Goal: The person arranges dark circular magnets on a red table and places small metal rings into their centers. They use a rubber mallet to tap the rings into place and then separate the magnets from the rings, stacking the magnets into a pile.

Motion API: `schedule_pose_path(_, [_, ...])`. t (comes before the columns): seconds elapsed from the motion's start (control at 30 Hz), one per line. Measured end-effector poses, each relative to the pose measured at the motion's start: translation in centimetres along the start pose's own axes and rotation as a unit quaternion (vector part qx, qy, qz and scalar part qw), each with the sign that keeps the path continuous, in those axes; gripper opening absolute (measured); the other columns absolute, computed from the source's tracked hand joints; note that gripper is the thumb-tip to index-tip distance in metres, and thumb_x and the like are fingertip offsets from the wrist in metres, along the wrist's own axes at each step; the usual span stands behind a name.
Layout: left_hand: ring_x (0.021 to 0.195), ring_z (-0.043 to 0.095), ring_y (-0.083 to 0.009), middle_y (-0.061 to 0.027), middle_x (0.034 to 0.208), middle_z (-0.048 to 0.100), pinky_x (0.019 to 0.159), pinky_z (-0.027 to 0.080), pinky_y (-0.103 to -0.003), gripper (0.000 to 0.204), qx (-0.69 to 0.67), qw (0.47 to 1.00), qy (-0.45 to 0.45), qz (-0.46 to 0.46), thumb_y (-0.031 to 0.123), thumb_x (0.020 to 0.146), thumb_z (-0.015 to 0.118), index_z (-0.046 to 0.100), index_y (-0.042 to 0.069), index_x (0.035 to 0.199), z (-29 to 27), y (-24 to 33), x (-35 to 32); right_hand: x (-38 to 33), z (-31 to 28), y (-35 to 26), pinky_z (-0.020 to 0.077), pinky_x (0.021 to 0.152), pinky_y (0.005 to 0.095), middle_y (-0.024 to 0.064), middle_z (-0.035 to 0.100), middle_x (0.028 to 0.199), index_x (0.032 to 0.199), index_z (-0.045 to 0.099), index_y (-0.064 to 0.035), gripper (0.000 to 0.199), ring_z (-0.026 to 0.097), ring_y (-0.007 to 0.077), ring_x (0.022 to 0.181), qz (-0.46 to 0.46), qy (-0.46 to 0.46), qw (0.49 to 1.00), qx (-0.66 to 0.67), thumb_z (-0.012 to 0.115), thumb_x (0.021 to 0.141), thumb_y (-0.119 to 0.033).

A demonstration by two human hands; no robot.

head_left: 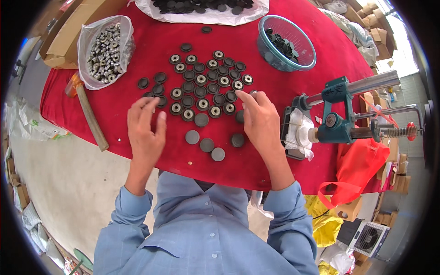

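Note:
Several round black caps (212,88) are spread in a cluster on the red-covered table, many with a silver metal ring-shaped insert (202,104) in the middle. My left hand (145,133) hovers at the cluster's left edge, fingers apart and empty, its fingertips beside some insert-free caps (160,78). On the right side, my right hand (262,120) reaches in with thumb and forefinger spread; the forefinger tip is at the rim of a cap with an insert (237,85). Its other fingers partly cover a cap. Between my hands, several plain grey-black discs (206,145) lie nearer me.
A clear bag of metal inserts (106,55) stands at the left, by a wooden-handled hammer (91,114). Farther back are a white sack of black caps (201,17) and a teal basket (288,64). A green hand press (334,114) stands at the right, near a red bag (362,160).

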State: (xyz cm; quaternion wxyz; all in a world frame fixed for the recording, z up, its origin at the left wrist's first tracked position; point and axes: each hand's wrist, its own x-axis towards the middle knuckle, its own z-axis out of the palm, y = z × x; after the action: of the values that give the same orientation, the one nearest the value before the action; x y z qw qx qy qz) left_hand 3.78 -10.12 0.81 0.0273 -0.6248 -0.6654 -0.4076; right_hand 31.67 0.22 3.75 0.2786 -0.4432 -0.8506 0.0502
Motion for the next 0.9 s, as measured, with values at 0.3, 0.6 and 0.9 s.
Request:
schedule_pose_path(0.3, [0.112,0.062,-0.0336,-0.0139,0.121,0.064,0.094,0.051,-0.046,0.034,0.009,0.995,-0.025,-0.097,0.011,0.092,0.08,0.074,0.005,0.125,0.4,-3.9,1.5,2.5,1.9,1.7,0.0536,0.088,0.0461,0.0102,0.066,0.109,0.125,0.075,-0.0118,0.032,0.069,0.0294,0.103,-0.028,-0.093,0.995,-0.03,0.075,0.092,-0.009])
schedule_pose_path(0.6, [0.104,0.062,-0.0304,-0.0104,0.115,0.061,0.087,0.052,-0.044,0.03,-0.027,0.997,-0.07,-0.032,0.007,0.088,0.082,0.076,0.005,0.117,1.3,-2.8,1.8,2.3,0.8,1.0,0.0537,0.086,0.0457,0.009,0.068,0.104,0.12,0.069,-0.0091,0.032,0.07,0.0305,0.098,0.033,-0.101,0.993,0.043,0.079,0.09,-0.01])
schedule_pose_path(0.9, [0.078,0.064,-0.0208,-0.0094,0.102,0.067,0.065,0.051,-0.032,0.028,-0.101,0.99,-0.067,-0.071,-0.002,0.088,0.082,0.067,0.004,0.112,1.2,-2.6,1.3,-0.4,1.4,-0.5,0.0548,0.079,0.0409,0.0042,0.068,0.097,0.102,0.076,-0.0082,0.018,0.07,0.0265,0.089,-0.029,0.026,0.998,0.04,0.082,0.084,-0.007])
